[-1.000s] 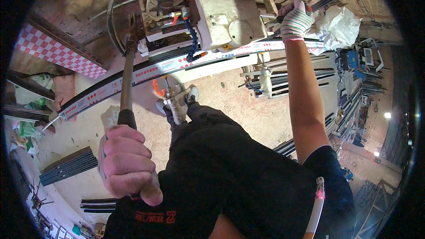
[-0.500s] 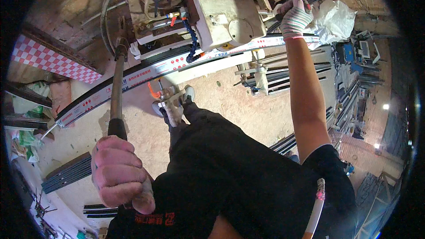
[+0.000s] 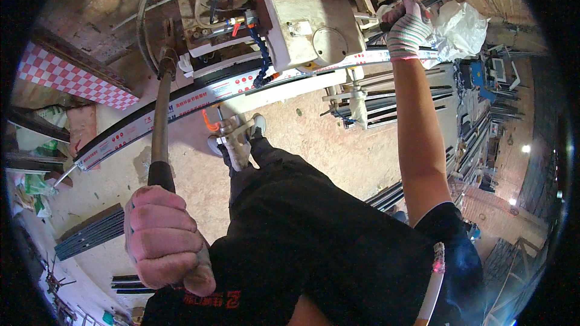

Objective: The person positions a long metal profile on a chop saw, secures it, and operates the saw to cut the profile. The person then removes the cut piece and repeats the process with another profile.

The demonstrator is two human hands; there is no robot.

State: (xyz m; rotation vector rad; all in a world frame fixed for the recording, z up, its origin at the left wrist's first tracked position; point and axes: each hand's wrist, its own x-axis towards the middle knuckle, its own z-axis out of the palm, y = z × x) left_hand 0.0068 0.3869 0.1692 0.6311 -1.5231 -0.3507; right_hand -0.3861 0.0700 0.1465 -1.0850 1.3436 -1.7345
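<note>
My left hand (image 3: 166, 238), in a pinkish work glove, is closed round the dark grip at the near end of a long metal lever (image 3: 161, 115). The lever runs up to a joint on the left of a worn, pale-housed machine (image 3: 311, 21). My right hand (image 3: 408, 30), in a white knit glove with coloured stripes, is raised beside the machine's right side. Its fingers are curled round something dark, mostly hidden by the glove. A long bar with printed protective film (image 3: 181, 105) passes beneath the machine, bending across the fisheye picture.
A crumpled clear plastic bag (image 3: 462, 30) is right of my right hand. Dark bars (image 3: 90, 232) lie in bundles at left, and more rest on a stand (image 3: 357, 102). Blue segmented hose (image 3: 263, 54) hangs at the machine's front. A lit cigarette (image 3: 434, 278) juts in at lower right.
The view has shifted slightly. Both hands keep their holds, and the lever stands at nearly the same angle. Bluish smoke now shows near the cigarette.
</note>
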